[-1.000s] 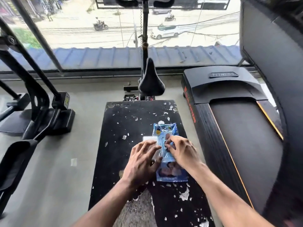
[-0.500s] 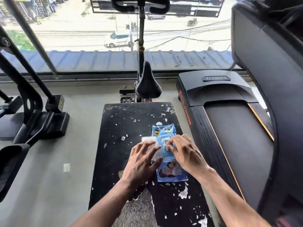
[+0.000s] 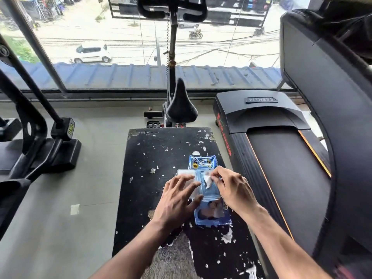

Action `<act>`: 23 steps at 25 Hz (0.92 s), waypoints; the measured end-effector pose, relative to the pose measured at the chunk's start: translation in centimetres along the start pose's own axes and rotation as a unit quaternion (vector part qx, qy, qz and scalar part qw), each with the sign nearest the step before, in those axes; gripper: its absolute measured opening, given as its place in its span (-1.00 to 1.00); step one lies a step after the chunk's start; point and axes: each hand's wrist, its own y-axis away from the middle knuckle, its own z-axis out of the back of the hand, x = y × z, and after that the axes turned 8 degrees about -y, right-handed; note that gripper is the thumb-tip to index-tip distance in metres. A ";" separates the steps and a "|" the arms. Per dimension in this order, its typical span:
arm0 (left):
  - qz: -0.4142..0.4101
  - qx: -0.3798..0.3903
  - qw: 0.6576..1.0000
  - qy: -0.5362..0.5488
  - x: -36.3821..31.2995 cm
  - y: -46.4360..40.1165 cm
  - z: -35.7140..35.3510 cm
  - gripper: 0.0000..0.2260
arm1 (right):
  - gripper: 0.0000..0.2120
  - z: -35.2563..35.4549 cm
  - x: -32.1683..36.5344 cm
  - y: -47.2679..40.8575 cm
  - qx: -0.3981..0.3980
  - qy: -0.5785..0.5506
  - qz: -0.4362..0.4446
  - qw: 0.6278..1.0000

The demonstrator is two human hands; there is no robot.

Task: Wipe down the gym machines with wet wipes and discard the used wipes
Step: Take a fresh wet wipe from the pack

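At the far left of the surface (image 3: 161,158), black elliptical machines (image 3: 34,137) are standing on the grey floor (image 3: 60,218), well apart from the surface's peeling black top. Coming in from the near left corner of the surface, the left hand (image 3: 177,200) is lying flat on the surface with its fingers (image 3: 181,180) spread and straight, pressing the clear flap (image 3: 186,174) that is folded out from the left side of the wet wipe pack (image 3: 209,212). The blue pack is lying lengthwise on the right half of the surface, its far end pointing toward the window (image 3: 120,37). Beyond the far edge of the surface, an exercise bike saddle (image 3: 180,105) is standing with its handlebars (image 3: 173,11) rising in front of the glass. Just right of the left hand, a white wipe (image 3: 207,179) is sticking up out of the pack's opening, and the right hand (image 3: 231,188) is pinching it between thumb and fingertips (image 3: 214,174), its other fingers curling above the pack. The right forearm is crossing the near right corner of the surface. Right of the surface, almost touching its edge, a treadmill (image 3: 281,168) is lying alongside, its dark belt running toward a hood marked FITNESS, and its tall console is filling the far right
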 end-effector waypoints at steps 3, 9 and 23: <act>-0.001 0.002 1.000 -0.002 0.0 0.0 -0.1 -0.63 | -0.88 0.6 0.5 0.6 -0.013 -0.032 -0.042 0.999; -0.001 -0.002 1.000 -0.013 -0.1 -0.1 0.1 -0.62 | -0.81 1.0 0.6 1.7 -0.055 -0.152 -0.078 0.984; 0.018 -0.055 0.987 0.147 -2.6 1.2 4.5 -0.59 | -0.85 5.1 4.0 5.9 -0.140 -0.352 -0.113 0.919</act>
